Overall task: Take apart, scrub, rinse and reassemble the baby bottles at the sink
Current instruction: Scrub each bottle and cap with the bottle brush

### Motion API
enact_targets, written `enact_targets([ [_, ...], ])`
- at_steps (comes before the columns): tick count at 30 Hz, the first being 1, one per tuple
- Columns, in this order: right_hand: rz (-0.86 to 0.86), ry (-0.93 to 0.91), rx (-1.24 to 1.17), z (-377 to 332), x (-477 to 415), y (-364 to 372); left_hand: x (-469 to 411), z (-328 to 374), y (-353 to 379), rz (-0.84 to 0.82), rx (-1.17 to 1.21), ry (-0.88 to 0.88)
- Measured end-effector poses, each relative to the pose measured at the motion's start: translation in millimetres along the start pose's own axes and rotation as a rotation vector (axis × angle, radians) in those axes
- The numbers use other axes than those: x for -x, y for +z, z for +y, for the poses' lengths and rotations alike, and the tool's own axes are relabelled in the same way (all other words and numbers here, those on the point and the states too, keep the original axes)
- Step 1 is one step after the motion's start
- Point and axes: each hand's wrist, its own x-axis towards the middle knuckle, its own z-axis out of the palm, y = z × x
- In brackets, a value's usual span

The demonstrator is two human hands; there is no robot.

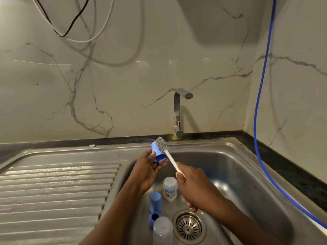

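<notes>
The left hand (148,167) is curling its fingers and thumb round a blue bottle cap (159,153), holding it tilted above the far left edge of the sink basin (238,174), just left of the frame's centre. The right hand (193,189) is gripping a bottle brush (172,160), its fingers wrapped closed round the lower end of the white handle. The brush's grey bristled head is lying against the outer side of the cap, touching it.

Below the hands, between the two forearms, a printed baby bottle (170,189) is lying on the basin floor. To its lower left a second blue cap (155,200) is resting, with a blue screw ring (153,218) just below it. A cloudy bottle (162,230) is sitting at the bottom edge of the frame, beside the drain strainer (189,227). Something blue is showing behind the right hand, too hidden to identify.

A ribbed drainboard (53,188) is filling the lower left. A steel faucet (177,112) is standing at the back of the sink against the veined marble wall. A blue hose (260,121) is running down the right side, and cables (74,23) are hanging in the upper left.
</notes>
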Motion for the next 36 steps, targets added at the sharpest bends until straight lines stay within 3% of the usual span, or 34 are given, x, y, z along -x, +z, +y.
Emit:
enact_targets([
  [6,-0.026,0.08,-0.11,5,-5,-12,5,-10,8,-0.081,-0.045,-0.136],
  [11,-0.049,0.043,-0.097,2,-1,-7,0,-12,3,-0.003,-0.187,-0.066],
  [18,-0.105,0.005,-0.029,2,12,6,-11,-2,-17,0.169,0.059,0.012],
  [27,0.007,0.147,-0.143,17,-7,-14,12,-2,14,-0.215,-0.01,-0.074],
  [30,0.028,0.153,-0.124,21,-6,-13,12,-5,17,-0.214,0.057,-0.099],
  [36,-0.031,0.06,-0.089,11,2,-4,1,-2,-1,-0.113,0.231,0.01],
])
